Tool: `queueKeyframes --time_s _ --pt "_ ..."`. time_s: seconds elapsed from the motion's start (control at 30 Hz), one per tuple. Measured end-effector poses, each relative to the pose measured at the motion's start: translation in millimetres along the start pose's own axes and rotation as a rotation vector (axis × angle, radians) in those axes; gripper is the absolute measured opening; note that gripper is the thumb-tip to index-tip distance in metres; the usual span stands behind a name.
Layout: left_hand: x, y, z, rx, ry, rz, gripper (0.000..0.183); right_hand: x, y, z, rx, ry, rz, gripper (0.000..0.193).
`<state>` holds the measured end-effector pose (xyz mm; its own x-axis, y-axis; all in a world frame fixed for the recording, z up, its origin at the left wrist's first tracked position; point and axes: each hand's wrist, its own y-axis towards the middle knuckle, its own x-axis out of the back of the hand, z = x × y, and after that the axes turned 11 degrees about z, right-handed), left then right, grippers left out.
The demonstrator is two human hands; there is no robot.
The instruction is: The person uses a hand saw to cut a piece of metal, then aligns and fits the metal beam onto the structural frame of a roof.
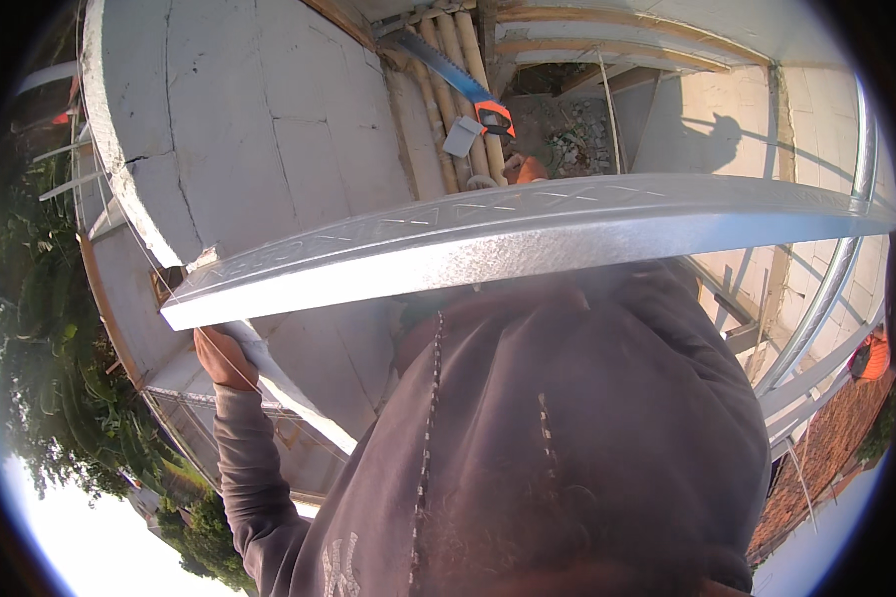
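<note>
A long silvery metal channel (pixel 468 249) with a patterned upper face spans the view in front of my chest, from the wall top at left to the far right. At its left end, my left hand (pixel 227 358) is closed against the lower edge, its fingertips hidden behind the metal. That hand is also beside the pale top edge of the block wall. My right sleeve (pixel 657 298) runs up behind the channel, which covers my right hand. Beyond the channel, a handsaw (pixel 448 70) with a blue blade and orange-black handle lies across bamboo poles (pixel 463 50).
Light grey wall panels (pixel 269 129) with cracked joints stand at left. A small pale grey piece (pixel 461 136) sits by the saw handle. Rubble (pixel 577 144) lies far below. Another silvery metal length (pixel 821 308) curves along the right, above a tiled roof (pixel 816 468). Trees (pixel 60 358) rise outside at left.
</note>
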<state>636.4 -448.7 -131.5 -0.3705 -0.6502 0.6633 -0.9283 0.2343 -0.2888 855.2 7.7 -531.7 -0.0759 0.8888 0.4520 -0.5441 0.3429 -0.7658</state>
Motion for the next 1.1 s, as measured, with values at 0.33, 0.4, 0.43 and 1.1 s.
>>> queueKeyframes --time_s 0.33,0.4,0.43,1.1 --pt "-9.2 -8.8 10.0 0.062 -0.279 -0.066 0.051 4.1 34.4 -31.6 0.041 -0.176 0.052 0.042" --pt "-8.5 -15.3 1.1 0.104 -0.363 -0.091 0.055 -1.5 43.1 -36.7 0.069 -0.217 0.072 0.043" --pt "-3.2 -15.4 11.3 -0.023 -0.061 -0.065 0.048 -1.4 47.8 -38.3 0.086 -0.249 0.075 0.044" --pt "-14.2 -4.4 -28.2 0.153 -0.252 0.063 0.067 -22.0 303.9 -55.2 0.433 -0.833 0.155 0.076"
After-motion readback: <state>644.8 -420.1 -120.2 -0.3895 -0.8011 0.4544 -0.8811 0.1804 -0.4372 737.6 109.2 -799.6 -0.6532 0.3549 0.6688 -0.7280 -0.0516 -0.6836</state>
